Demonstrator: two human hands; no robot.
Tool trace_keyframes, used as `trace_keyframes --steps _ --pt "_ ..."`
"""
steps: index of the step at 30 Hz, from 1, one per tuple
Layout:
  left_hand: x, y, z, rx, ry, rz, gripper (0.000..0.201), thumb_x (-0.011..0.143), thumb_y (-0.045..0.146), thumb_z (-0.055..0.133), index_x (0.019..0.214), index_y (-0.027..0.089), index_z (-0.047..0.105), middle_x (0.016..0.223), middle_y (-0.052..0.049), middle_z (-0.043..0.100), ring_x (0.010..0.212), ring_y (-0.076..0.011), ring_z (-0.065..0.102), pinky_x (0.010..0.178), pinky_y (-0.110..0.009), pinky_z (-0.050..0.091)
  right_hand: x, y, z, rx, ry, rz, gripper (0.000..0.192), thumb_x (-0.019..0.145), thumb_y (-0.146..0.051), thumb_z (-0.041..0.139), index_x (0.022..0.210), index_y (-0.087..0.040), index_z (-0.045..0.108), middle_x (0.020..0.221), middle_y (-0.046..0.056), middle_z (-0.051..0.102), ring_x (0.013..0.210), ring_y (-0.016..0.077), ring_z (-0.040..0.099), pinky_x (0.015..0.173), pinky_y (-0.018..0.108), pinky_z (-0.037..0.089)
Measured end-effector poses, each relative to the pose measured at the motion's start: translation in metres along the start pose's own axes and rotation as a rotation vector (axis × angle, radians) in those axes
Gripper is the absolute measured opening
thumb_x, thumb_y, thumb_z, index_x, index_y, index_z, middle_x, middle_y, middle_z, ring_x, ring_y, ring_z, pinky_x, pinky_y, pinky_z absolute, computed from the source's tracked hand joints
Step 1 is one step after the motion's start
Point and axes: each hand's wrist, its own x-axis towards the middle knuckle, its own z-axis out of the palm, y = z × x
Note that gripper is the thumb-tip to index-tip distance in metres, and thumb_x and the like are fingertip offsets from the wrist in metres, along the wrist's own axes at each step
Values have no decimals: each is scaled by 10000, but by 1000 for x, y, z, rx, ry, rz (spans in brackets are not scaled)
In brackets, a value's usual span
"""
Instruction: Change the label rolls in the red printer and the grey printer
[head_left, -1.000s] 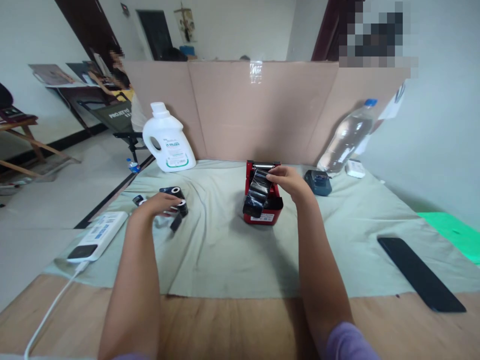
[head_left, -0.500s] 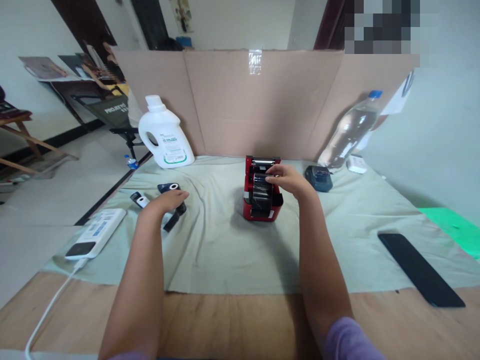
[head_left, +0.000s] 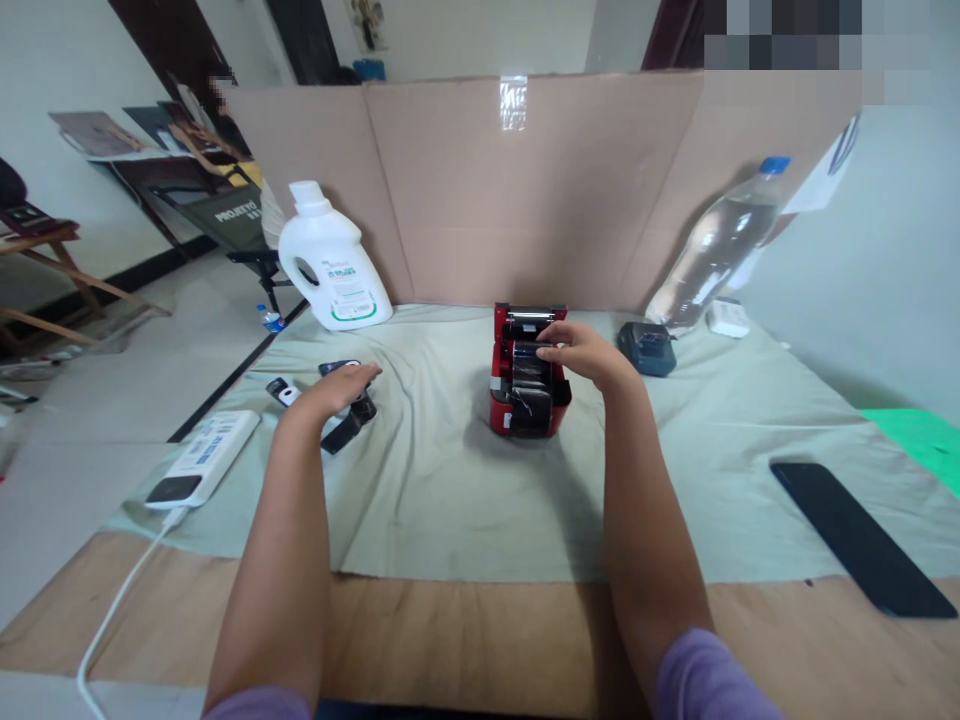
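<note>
A small red machine [head_left: 496,412] stands on the cloth, its black upper part tipped back. Inside it lies a roll of black film [head_left: 531,368], with a second black roll [head_left: 529,412] nearer me. At the right end of the film roll, the curved fingers of my right hand [head_left: 586,355] grip its edge; the thumb side is partly hidden. My left hand [head_left: 341,388] lies open and flat, fingers stretched to the right, over several dark pieces. A black strip [head_left: 343,434] and a small white-and-black piece [head_left: 282,390] show around it.
Along the cardboard screen [head_left: 525,200] stand a white jug [head_left: 334,260] and a leaning clear bottle [head_left: 716,250]. A dark block [head_left: 647,348] and a white box [head_left: 727,317] sit right; a black phone [head_left: 862,540] lies nearer. A white power bank [head_left: 206,455] trails its cable left.
The film in the machine now lies lower, and two separate rolls show instead of one continuous band. Both hands stay nearly in place; the whole view has shifted slightly.
</note>
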Motion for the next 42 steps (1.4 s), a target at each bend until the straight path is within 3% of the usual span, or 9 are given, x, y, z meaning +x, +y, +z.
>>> trace_keyframes --steps 5,8,13,16,20,24,27,35,42 --pt "-4 6 2 -152 -4 72 776 965 655 159 1382 203 633 1475 -54 589 1366 -279 542 1107 -361 446 0 0 1 -3 15 -1 160 726 -207 750 879 -214 707 839 30 645 788 192 580 688 299 449" --pt "-4 11 8 -63 -36 76 732 956 658 203 1377 254 643 1514 -19 550 1400 -286 510 1140 -364 417 -2 -2 0 -25 -9 -11 137 739 -204 740 871 -217 706 838 30 654 763 183 573 657 288 442" --pt "0 20 29 143 -209 115 619 966 515 312 1444 222 574 1602 -40 417 1558 -244 234 1251 -392 229 -6 -6 -3 -67 -144 9 167 734 -196 751 895 -225 717 935 37 708 687 158 564 613 285 430" --pt "-2 25 35 233 -192 124 549 977 478 326 1406 285 610 1602 -13 415 1574 -267 165 1251 -470 208 -7 -7 -4 -100 -143 17 176 731 -197 759 900 -230 724 912 37 708 695 164 574 621 285 439" --pt "-8 28 27 116 -200 105 625 1002 551 210 1400 300 622 1601 -12 420 1562 -271 217 1261 -496 155 -5 -3 -5 -99 -129 0 180 716 -229 781 888 -240 732 884 30 711 676 162 576 611 285 443" --pt "-12 25 11 -113 -109 73 742 968 667 158 1418 290 612 1569 -9 475 1477 -298 409 1194 -430 347 -2 2 -6 -90 -135 -1 203 715 -251 783 913 -242 739 876 30 713 656 160 576 608 289 446" --pt "-11 24 10 -144 -22 96 761 961 688 163 1396 280 635 1552 -3 502 1462 -297 427 1171 -409 382 -1 3 -6 -87 -140 -9 207 731 -240 761 937 -243 738 896 31 712 662 158 571 611 288 439" --pt "-8 31 32 56 -126 113 728 998 598 105 1292 303 703 1532 0 526 1499 -253 377 1263 -426 183 -3 3 -8 -90 -131 1 199 747 -213 729 946 -226 732 983 49 713 729 167 586 659 296 442" --pt "-16 55 21 149 -165 76 567 1023 513 254 1331 265 660 1549 -67 501 1534 -299 300 1259 -570 2 0 7 -7 -112 -127 7 176 738 -216 752 912 -235 735 931 39 714 743 179 598 702 310 466"
